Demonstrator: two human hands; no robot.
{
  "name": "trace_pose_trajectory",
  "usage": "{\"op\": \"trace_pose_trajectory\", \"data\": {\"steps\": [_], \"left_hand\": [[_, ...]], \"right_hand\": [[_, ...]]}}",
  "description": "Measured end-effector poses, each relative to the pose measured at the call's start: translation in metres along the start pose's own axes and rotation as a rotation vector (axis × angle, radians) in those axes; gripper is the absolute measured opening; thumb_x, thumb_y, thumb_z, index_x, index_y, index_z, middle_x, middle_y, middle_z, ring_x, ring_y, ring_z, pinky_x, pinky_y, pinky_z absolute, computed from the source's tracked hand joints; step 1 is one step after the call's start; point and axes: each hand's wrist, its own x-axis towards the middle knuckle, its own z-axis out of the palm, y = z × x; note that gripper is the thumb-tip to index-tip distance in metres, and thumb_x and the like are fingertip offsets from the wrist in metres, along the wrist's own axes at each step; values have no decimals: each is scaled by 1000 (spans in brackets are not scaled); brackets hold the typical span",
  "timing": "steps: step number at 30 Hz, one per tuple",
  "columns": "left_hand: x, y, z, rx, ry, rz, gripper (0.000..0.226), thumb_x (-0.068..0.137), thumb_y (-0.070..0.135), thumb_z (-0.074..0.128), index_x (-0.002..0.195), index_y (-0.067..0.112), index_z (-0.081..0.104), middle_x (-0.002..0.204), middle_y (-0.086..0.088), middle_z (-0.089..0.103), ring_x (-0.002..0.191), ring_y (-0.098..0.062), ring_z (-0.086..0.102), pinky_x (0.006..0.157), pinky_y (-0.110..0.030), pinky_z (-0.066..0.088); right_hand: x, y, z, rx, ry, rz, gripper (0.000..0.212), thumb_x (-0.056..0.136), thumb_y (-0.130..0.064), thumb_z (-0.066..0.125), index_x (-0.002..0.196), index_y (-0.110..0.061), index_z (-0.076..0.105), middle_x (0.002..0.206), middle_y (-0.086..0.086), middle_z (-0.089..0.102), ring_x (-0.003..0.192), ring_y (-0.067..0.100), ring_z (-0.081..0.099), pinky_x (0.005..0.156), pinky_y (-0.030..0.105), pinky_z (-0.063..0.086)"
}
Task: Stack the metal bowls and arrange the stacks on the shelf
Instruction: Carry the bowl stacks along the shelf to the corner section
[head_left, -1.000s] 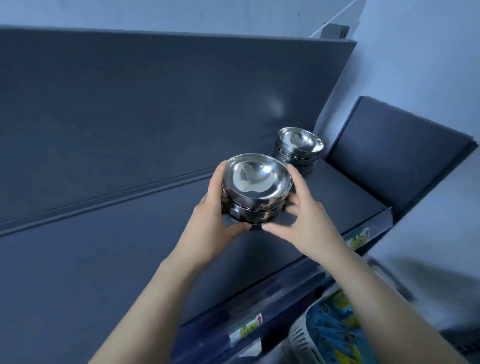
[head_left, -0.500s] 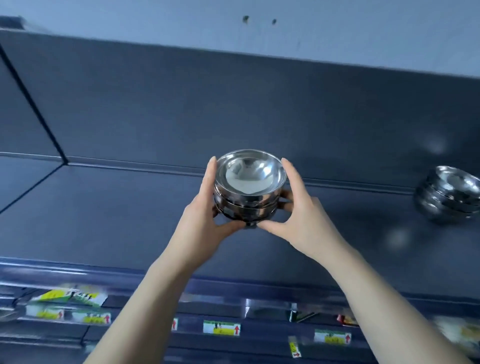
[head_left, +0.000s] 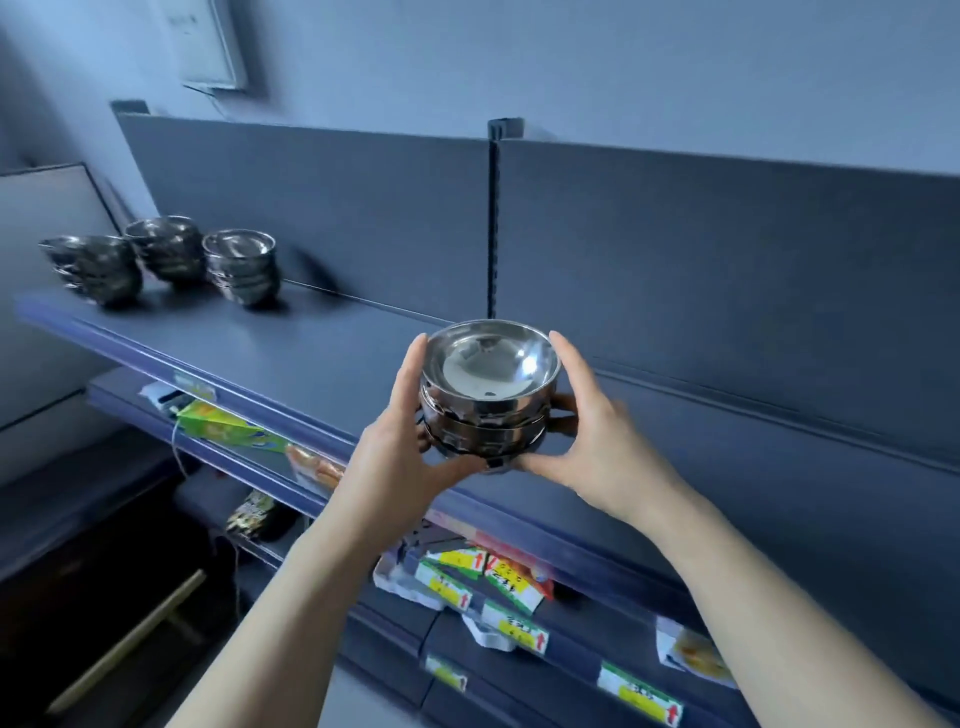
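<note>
Both hands, left (head_left: 400, 457) and right (head_left: 597, 447), clasp a nested stack of shiny steel bowls (head_left: 488, 395) above the dark blue shelf (head_left: 322, 353). Farther along that shelf sit three finished stacks (head_left: 171, 262). A tilt (the bowls look slick) could let the top one slide off.

A shiny nested stack of metal bowls (head_left: 488, 395) is upright above the dark shelf (head_left: 322, 358).

left grip (head_left: 395, 462) bare | right grip (head_left: 602, 457) bare | forearms unsleeved
</note>
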Motion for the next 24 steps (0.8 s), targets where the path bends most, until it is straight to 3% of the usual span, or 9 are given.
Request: {"op": "trace_pose_trajectory", "data": {"steps": [3,7,11,14,19,24], "left_hand": [[6,-29,-53,60,46,-27,116,67,22,85,131,70,1,102,47,38,110,-9,63,99,-39,48],[19,-62,-109,122,114,-90,117,70,15,84,146,50,2,96,46,33,106,-9,62,94,-23,45],[41,-102,-151,143,161,-177,117,70,14,83,146,51,1,94,46,35,94,-7,66,82,-12,47],[65,-130,-177,185,169,-207,117,71,16,82,146,51,-1,99,38,38,98,-15,66,89,-27,49],[115,-180,-214,168,182,-234,118,72,17,82,142,56,-5,121,19,49,106,-14,64,98,-39,48],[165,-227,-257,181,202,-265,118,72,19,82,142,56,-6,124,15,53,109,-15,63,100,-39,47]], "right_hand": [[39,-28,49,16,-50,-38,118,68,-34,88,150,-48,5,127,1,62,118,14,58,102,35,45],[89,-57,103,38,-112,-68,119,66,-30,89,152,-43,8,124,3,63,113,14,61,101,35,46],[138,-75,149,30,-161,-105,122,63,-33,91,151,-43,7,120,0,65,109,11,63,94,27,46],[179,-84,180,30,-194,-120,123,63,-34,91,152,-42,7,119,2,66,108,13,63,91,25,44],[252,-91,224,54,-230,-133,120,64,-31,90,151,-45,8,120,4,64,107,15,63,93,28,47],[324,-102,271,87,-265,-138,119,64,-31,89,150,-44,8,124,0,63,109,12,62,92,28,49]]}}
